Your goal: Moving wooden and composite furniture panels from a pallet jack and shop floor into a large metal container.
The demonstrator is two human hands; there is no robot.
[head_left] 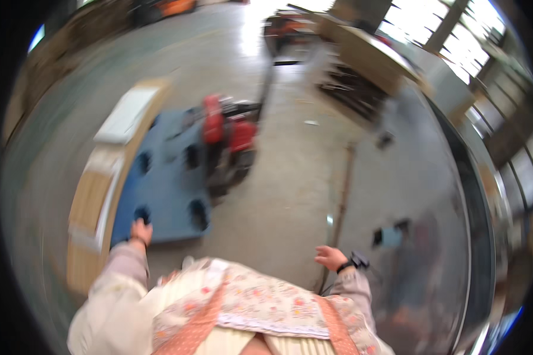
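Note:
The picture is motion-blurred. My left hand (pixel 141 231) reaches down to the near edge of a blue plastic pallet (pixel 169 177) lying on the concrete floor; the fingers seem curled at one of its holes, but the blur hides the grip. My right hand (pixel 330 258) hangs free over the floor, fingers loosely apart, with nothing in it and a dark watch at the wrist. A red pallet jack (pixel 230 145) stands at the pallet's far right corner.
A stack of wooden boards (pixel 98 195) with a white sheet (pixel 127 115) lies left of the pallet. A long shiny metal table (pixel 420 236) fills the right side. A wooden worktable (pixel 376 59) and shelving stand further back. Windows line the right wall.

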